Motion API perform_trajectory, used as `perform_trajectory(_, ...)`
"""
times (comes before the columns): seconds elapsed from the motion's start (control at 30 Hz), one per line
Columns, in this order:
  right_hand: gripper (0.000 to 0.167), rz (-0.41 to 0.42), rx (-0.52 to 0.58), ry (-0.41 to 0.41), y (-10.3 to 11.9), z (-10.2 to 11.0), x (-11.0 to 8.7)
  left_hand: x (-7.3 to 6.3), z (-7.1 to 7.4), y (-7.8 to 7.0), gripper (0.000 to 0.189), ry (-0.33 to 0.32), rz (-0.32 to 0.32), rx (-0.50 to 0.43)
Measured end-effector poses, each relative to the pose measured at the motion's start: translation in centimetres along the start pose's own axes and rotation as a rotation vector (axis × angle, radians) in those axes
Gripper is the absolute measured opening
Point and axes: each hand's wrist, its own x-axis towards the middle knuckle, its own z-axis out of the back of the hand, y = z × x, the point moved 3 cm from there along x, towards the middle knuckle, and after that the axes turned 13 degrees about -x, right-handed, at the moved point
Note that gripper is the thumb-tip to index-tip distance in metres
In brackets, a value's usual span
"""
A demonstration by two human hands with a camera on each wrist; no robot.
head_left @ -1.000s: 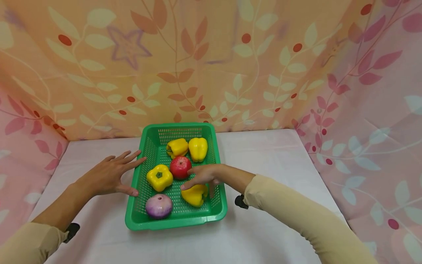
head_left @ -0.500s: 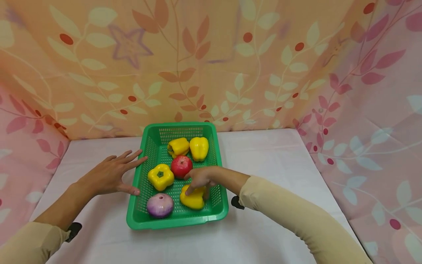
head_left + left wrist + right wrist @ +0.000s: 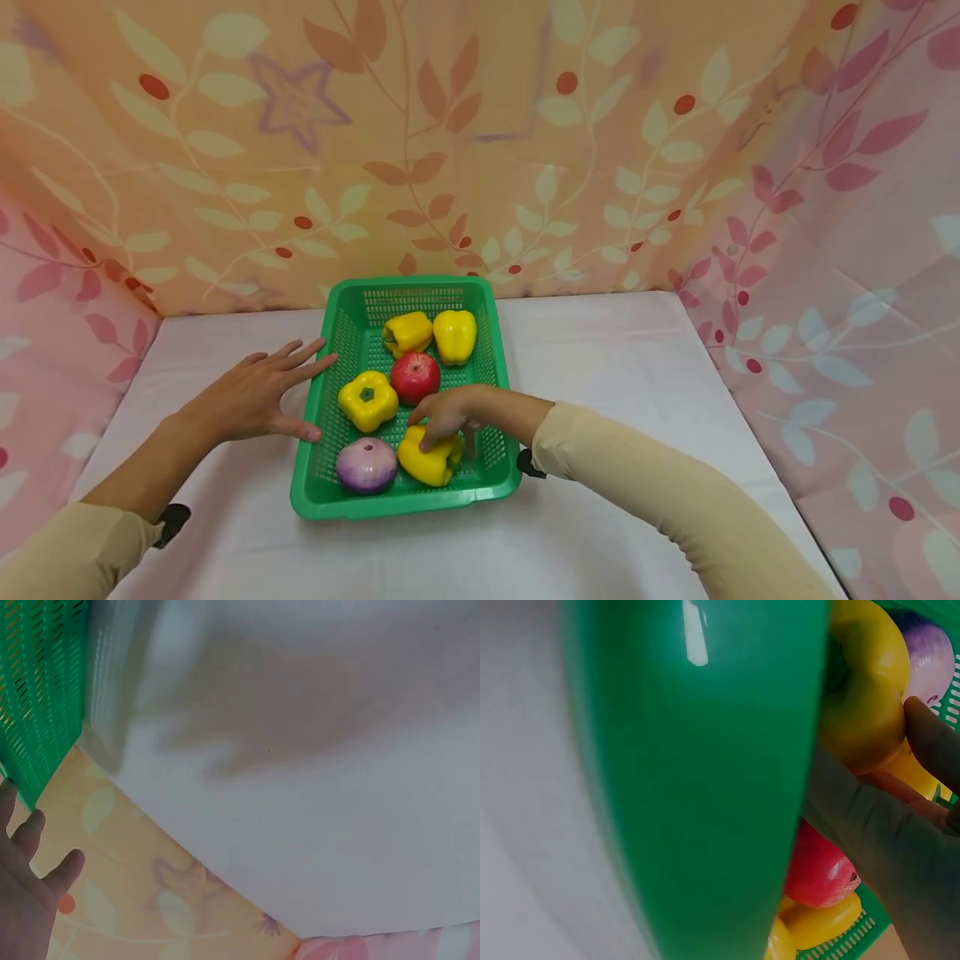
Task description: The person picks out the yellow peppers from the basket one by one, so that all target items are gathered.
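A green plastic basket [image 3: 406, 502] stands on the table. My right hand [image 3: 453, 408] reaches in over its right side and grips a yellow bell pepper [image 3: 431, 463] near the front, thumb on top. In the right wrist view the fingers lie along this pepper [image 3: 877, 690], and the blurred basket rim hides part of it. A round purple-and-white vegetable [image 3: 367, 467] sits just left of that pepper. Spread at the basket's left rim, my left hand [image 3: 258, 394] holds nothing; the left wrist view shows its fingertips beside the basket wall [image 3: 45, 690].
Also in the basket are a red round fruit [image 3: 415, 380], a yellow pepper [image 3: 367, 401] to its left and two more peppers [image 3: 454, 337] at the back. White cloth [image 3: 600, 358] covers the table. Patterned fabric [image 3: 480, 150] rises behind and at both sides.
My right hand has lowered onto the front pepper and closed its fingers on it. The pepper has shifted left toward the purple-and-white vegetable and turned. My left hand has stayed at the rim.
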Motion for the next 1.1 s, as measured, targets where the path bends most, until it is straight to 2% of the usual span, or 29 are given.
perform_trajectory(0.17, 0.052, 0.006, 0.001, -0.010, 0.1, 0.0, 0.0, 0.2, -0.1, 0.0, 0.110, 0.006, 0.005, -0.006)
perform_trajectory(0.4, 0.051, 0.032, -0.067, -0.062, 0.3, 0.4, -0.7, 0.2, -0.2, 0.1, 0.109, -0.002, 0.001, -0.001)
perform_trajectory(0.67, 0.054, 0.085, -0.098, -0.072, 0.5, 1.9, -2.3, 0.0, -0.2, 0.1, 0.109, -0.002, -0.004, -0.004)
perform_trajectory(0.83, 0.056, 0.118, -0.134, -0.098, 0.3, 2.9, -4.1, 0.0, -0.3, 0.1, 0.109, -0.003, 0.000, -0.005)
perform_trajectory(1.1, 0.057, 0.127, -0.028, -0.139, -1.3, 6.3, -6.9, 0.1, -0.1, 0.1, 0.109, -0.003, -0.002, 0.001)
